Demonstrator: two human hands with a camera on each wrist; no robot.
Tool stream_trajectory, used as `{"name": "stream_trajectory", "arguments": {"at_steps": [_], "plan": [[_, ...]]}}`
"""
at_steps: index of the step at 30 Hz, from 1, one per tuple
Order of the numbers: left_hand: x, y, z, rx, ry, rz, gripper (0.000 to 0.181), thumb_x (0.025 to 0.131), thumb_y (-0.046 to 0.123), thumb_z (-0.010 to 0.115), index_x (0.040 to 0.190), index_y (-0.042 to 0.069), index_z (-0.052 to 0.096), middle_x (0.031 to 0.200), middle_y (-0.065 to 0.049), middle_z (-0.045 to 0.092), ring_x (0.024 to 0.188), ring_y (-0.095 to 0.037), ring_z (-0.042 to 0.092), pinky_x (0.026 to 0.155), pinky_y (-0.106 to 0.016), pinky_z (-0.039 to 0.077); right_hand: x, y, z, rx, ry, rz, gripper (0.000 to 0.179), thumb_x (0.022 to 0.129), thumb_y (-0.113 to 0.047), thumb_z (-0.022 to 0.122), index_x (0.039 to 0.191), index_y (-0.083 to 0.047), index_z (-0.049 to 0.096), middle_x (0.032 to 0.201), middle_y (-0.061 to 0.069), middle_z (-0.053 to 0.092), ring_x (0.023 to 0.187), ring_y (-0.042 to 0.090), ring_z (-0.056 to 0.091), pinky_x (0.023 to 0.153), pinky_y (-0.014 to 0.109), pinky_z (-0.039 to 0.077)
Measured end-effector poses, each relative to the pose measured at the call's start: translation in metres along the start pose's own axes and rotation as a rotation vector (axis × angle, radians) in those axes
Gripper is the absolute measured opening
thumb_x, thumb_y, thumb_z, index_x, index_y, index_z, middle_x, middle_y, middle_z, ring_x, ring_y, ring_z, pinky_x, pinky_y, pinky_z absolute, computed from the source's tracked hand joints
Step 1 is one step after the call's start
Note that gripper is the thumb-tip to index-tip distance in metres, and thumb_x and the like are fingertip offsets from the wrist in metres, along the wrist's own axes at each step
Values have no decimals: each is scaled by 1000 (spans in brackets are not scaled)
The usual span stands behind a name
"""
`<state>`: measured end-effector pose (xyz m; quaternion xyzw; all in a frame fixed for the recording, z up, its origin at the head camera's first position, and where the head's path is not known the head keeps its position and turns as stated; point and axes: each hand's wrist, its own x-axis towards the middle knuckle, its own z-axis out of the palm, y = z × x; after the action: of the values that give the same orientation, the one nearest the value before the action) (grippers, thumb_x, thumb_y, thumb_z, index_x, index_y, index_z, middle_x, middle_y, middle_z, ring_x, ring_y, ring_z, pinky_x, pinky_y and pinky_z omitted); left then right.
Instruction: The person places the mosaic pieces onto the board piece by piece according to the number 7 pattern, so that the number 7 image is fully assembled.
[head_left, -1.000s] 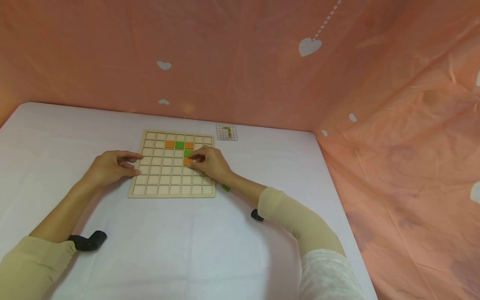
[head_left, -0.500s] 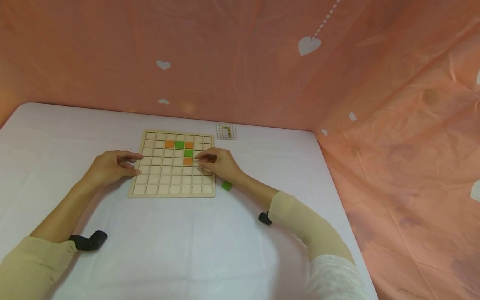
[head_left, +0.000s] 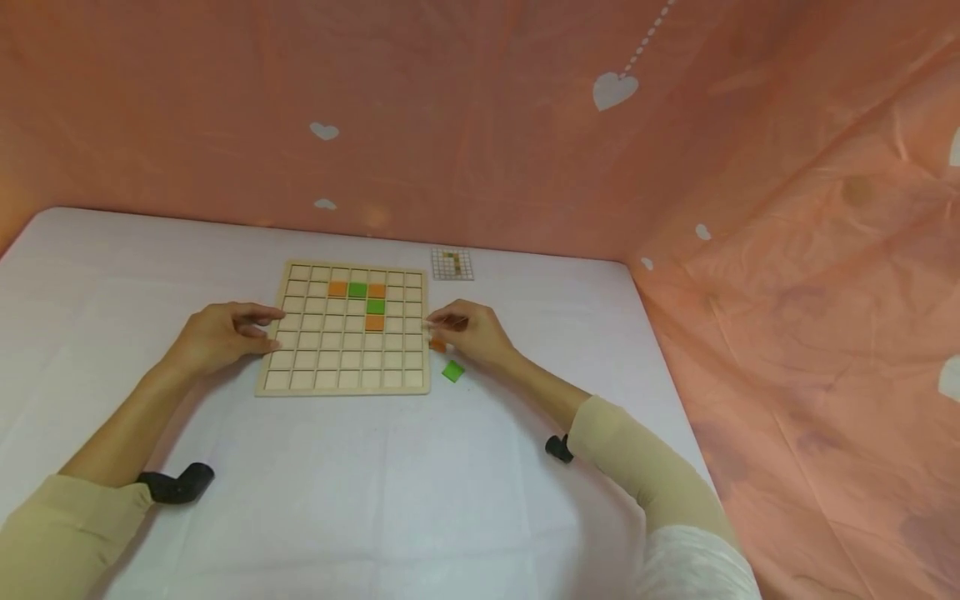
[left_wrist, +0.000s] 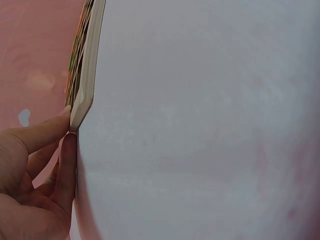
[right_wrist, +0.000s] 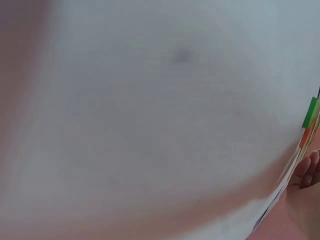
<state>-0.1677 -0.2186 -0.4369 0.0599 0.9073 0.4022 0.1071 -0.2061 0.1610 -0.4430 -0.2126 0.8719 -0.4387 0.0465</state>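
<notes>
A square wooden grid board [head_left: 341, 360] lies on the white table, with a bent row of orange and green tiles [head_left: 376, 307] set in its squares. At its left edge my left hand [head_left: 217, 333] touches the rim with thumb and forefinger; the left wrist view shows these fingertips [left_wrist: 69, 165] against the board's corner. My right hand [head_left: 472, 333] is just beyond the right rim, fingers loosely bent. Under its thumb an orange tile [head_left: 437, 345] shows partly on the table, with a loose green tile [head_left: 453, 371] nearby. Most of the right hand lies outside the right wrist view.
A small pattern card [head_left: 452, 263] with a coloured grid lies behind the board to the right. An orange cloth [head_left: 480, 125] with white hearts hangs along the back and right side of the table. Black wrist straps [head_left: 180, 483] show at both sleeves.
My right hand has drawn back to the right, from the orange tile in the grid to beside the board. The loose green and orange tiles have come into sight. My left hand stays put.
</notes>
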Motion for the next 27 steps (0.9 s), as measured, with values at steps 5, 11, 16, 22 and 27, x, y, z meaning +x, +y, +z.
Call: {"name": "stream_trajectory", "arguments": {"at_steps": [5, 11, 16, 22, 27], "plan": [[0, -1, 0, 0, 6, 5, 54, 86, 27, 79, 131, 3, 63, 116, -21, 69, 102, -33, 63, 90, -49, 42, -9, 6, -7, 0, -5, 18, 17, 87, -8, 77, 105, -8, 76, 98, 0, 72, 88, 12, 65, 81, 26, 53], [-1, -2, -1, -6, 1, 1, 55, 86, 29, 79, 132, 3, 62, 111, -22, 70, 105, -37, 62, 91, -55, 41, -20, 7, -16, 16, -37, 32, 17, 89, -7, 74, 106, -9, 76, 99, -1, 71, 89, 13, 64, 83, 27, 53], [0, -3, 0, -6, 1, 3, 56, 86, 30, 79, 132, 3, 62, 113, -22, 69, 105, -36, 62, 91, -53, 42, -29, 9, -20, 54, -79, 56, 19, 88, -3, 73, 106, -9, 76, 99, 1, 71, 89, 14, 63, 83, 29, 52], [0, -3, 0, -3, -4, 0, 56, 87, 29, 79, 133, 3, 62, 117, -23, 68, 105, -36, 62, 90, -51, 43, -37, 16, -24, 80, -160, 55, 21, 86, -2, 75, 104, -13, 76, 96, -1, 71, 87, 15, 61, 79, 28, 51], [0, -2, 1, -5, -8, -4, 56, 87, 29, 79, 133, 3, 62, 121, -24, 66, 105, -35, 62, 88, -47, 43, -43, 10, -27, 70, -262, 20, 27, 84, 3, 76, 108, -8, 75, 107, 3, 71, 102, 17, 63, 90, 31, 50]]}}
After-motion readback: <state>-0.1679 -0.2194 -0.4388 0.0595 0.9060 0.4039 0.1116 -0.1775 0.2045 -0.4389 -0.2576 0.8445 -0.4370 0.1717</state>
